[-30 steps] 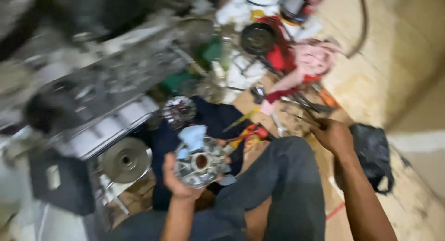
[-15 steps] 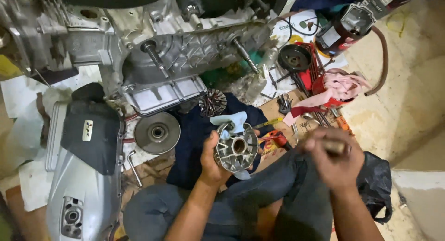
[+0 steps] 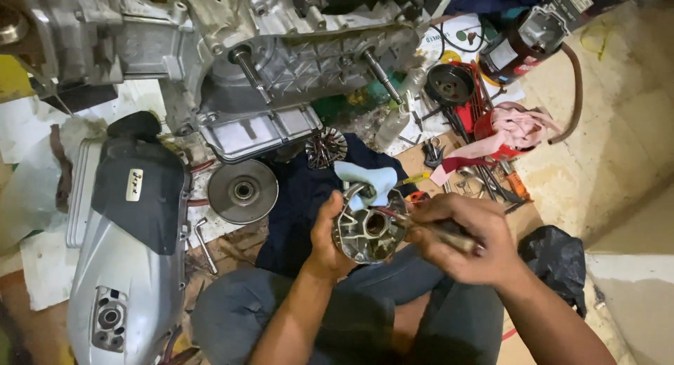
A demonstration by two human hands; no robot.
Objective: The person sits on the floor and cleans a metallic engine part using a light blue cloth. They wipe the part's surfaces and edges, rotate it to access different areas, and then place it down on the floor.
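While left hand point(image 3: 324, 240) fingers grip the pulley point(image 3: 365, 229), right hand point(image 3: 463, 238) pinches blurred tool point(image 3: 439, 231).

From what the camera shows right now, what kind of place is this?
Most likely a small motorcycle or scooter repair workshop, with work done on the floor. An opened engine case with bare shafts lies ahead, hand tools are scattered about, and the left hand holds a metal pulley part while the right hand works on it.

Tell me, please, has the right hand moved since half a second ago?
Yes. The right hand moved left, away from the black bag, bringing its tool to the metal pulley part in the left hand.
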